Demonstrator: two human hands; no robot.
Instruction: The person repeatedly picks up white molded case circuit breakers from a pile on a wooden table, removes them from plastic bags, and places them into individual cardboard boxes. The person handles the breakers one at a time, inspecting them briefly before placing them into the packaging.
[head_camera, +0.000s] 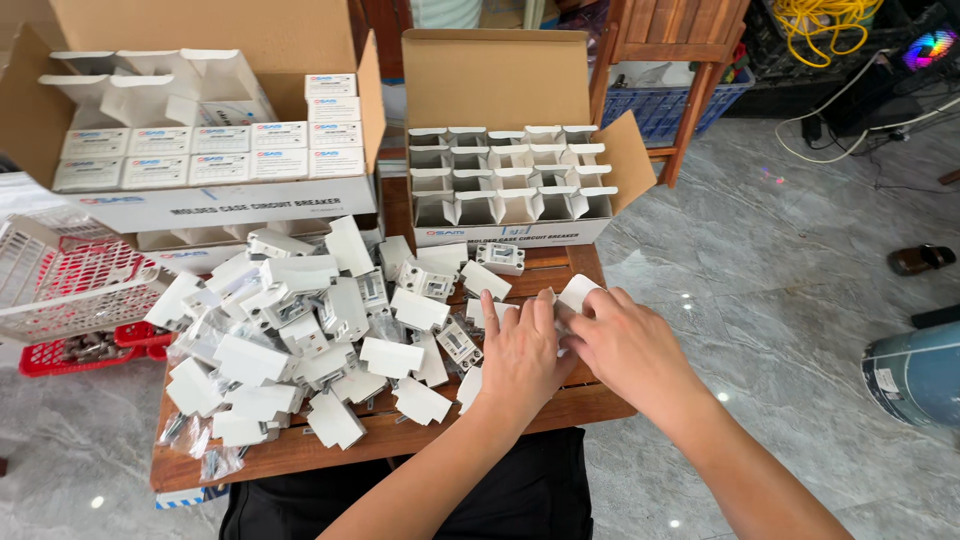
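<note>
Both hands were seen together at the right part of a small wooden table (560, 405). The left hand (520, 350) was laid palm down, fingers straight and close together, over a small white carton (578, 292); the right hand (625, 345) was pressed against the carton's near side, its fingers curled onto the flap, of which only one white corner showed above the fingertips. Whether the carton was pinched or merely pressed could not be told. Just left of the hands, a loose heap of white cartons and small grey-white breaker units (320, 320) was spread across most of the tabletop, some in clear plastic bags. Behind the hands, at the table's far edge, an open cardboard box (500, 70) was noted, filled with rows of open-topped small cartons. A larger open box (200, 30) of closed white cartons was recorded at far left, with a white and red wire basket (60, 280) beside it. A grey tiled floor (780, 250) lay to the right.
</note>
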